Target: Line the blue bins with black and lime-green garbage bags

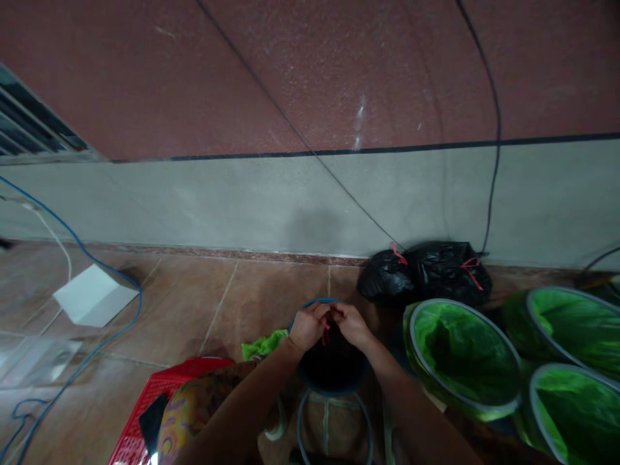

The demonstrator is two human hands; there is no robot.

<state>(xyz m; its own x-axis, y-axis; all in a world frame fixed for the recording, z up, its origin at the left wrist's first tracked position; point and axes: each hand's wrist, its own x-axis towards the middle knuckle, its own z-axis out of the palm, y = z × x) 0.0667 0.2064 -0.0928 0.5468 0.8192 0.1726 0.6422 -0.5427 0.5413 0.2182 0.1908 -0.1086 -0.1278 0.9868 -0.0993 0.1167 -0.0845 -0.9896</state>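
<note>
Before me on the floor is a round bucket (pixel 316 301) with a blue rim and a black bag (pixel 334 365) inside it. A red string (pixel 326 336) hangs from between my hands above the bag. My left hand (pixel 307 326) has its fingers closed around the bag's gathered top and the string. Meeting it from the other side, my right hand (pixel 352 325) pinches at the same spot. The fingertips partly hide what they grip. Below the bucket lies a pale thin hoop (pixel 370 423).
Two black bags (pixel 387 281) tied with red string rest against the wall. On the right stand green-lined bins (pixel 465 358) with grey rims. To the left are a red plastic basket (pixel 133 420), a green cloth (pixel 264 344), a white box (pixel 97 297) and a blue cable (pixel 140 297).
</note>
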